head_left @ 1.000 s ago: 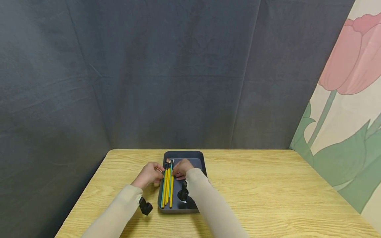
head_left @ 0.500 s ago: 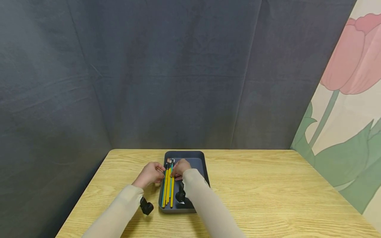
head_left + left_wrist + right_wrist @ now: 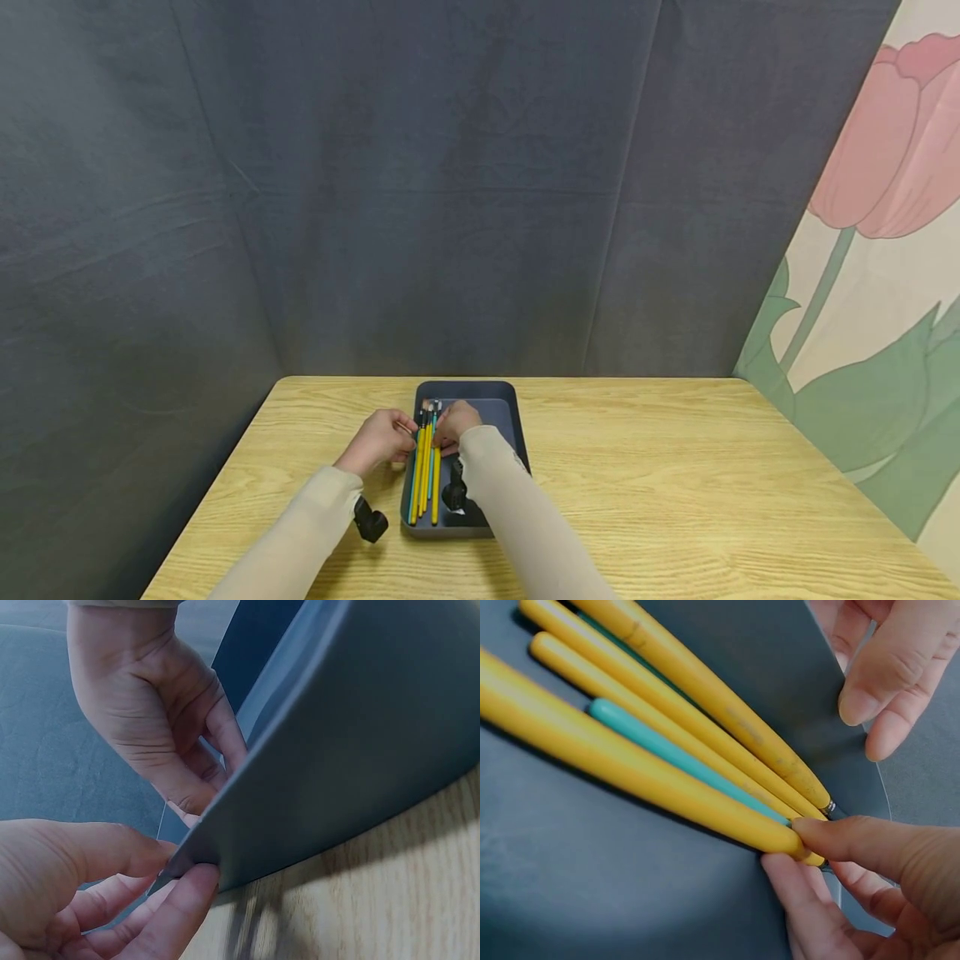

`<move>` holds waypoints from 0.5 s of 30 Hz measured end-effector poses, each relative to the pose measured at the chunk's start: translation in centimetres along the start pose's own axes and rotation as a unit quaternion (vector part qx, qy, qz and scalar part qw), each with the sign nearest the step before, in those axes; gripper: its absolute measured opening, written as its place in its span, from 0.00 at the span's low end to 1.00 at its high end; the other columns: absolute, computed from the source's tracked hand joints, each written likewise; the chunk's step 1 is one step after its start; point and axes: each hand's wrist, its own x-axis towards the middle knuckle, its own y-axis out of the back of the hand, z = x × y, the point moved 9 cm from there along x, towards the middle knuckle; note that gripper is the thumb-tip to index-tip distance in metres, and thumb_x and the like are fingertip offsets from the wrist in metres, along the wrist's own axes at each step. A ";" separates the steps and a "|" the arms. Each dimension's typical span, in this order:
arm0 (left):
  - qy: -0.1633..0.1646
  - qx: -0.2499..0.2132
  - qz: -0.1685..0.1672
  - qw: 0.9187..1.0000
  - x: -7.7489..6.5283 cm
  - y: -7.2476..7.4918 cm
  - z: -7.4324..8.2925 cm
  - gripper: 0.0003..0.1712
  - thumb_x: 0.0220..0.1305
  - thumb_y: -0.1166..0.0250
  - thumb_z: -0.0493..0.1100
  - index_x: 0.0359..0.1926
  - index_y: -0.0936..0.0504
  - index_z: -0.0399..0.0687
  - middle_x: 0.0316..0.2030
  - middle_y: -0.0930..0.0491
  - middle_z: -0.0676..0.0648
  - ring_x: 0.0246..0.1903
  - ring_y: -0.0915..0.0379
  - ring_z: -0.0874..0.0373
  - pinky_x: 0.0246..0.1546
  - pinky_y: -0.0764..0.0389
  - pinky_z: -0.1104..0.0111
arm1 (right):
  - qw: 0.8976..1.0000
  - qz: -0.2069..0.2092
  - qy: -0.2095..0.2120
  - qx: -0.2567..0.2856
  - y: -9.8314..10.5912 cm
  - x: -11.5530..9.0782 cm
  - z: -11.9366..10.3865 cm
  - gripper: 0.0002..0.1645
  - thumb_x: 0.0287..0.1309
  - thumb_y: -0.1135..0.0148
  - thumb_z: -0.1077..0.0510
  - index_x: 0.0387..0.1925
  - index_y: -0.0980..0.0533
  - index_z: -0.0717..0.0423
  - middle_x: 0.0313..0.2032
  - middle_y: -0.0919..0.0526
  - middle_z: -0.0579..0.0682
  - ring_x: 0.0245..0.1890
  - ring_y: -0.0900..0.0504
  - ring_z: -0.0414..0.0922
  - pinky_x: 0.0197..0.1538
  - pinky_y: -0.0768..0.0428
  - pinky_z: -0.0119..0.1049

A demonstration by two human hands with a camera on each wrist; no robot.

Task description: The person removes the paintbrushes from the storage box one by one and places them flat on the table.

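Observation:
A dark grey tray [image 3: 465,387] holds several long paintbrushes [image 3: 423,479] with yellow and turquoise handles, lying side by side along its left wall, bristles at the far end. My left hand [image 3: 377,439] pinches that wall, thumb on the inner face and a fingertip on the outer one, as the left wrist view shows. Inside the tray, my right hand [image 3: 877,889] pinches the rightmost yellow paintbrush [image 3: 652,787] low on its handle, near the bristle end. Its thumb touches the turquoise brush [image 3: 686,761] alongside. The bristles are hidden in the right wrist view.
The tray stands on a light wooden table [image 3: 652,475]. Bare tray floor shows right of the brushes. A dark grey cloth [image 3: 450,192] hangs behind the table, and a wall with a painted tulip [image 3: 862,167] is at the right.
My right hand has shifted slightly left toward the brushes, still at the rightmost one. My left hand stays at the tray's left wall. The whole view has drifted a little.

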 end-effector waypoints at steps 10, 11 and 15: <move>0.000 -0.006 0.002 1.000 -0.1 0.0 0.1 0.14 0.50 0.37 0.24 0.41 0.22 0.33 0.30 0.22 0.41 0.25 0.24 0.55 0.28 0.16 0.61 | 1.000 -0.019 -0.001 0.014 0.5 -0.8 -0.4 0.12 0.42 0.34 0.77 0.29 0.23 0.63 0.20 0.24 0.53 0.19 0.21 0.45 0.34 0.14 0.43; 0.000 -0.006 0.002 1.000 -0.1 0.1 0.1 0.14 0.50 0.37 0.24 0.41 0.22 0.33 0.30 0.22 0.41 0.25 0.24 0.55 0.28 0.16 0.61 | 1.000 -0.021 -0.003 0.017 0.6 -0.9 -0.4 0.12 0.43 0.34 0.77 0.30 0.22 0.64 0.20 0.24 0.52 0.19 0.21 0.45 0.35 0.14 0.42; 0.000 -0.003 0.003 1.000 -0.3 0.1 0.2 0.14 0.50 0.37 0.25 0.41 0.21 0.33 0.30 0.22 0.42 0.25 0.24 0.55 0.28 0.16 0.61 | 0.999 -0.034 -0.010 0.029 1.1 -0.8 -0.3 0.14 0.46 0.34 0.75 0.38 0.21 0.66 0.21 0.23 0.50 0.20 0.22 0.43 0.36 0.14 0.40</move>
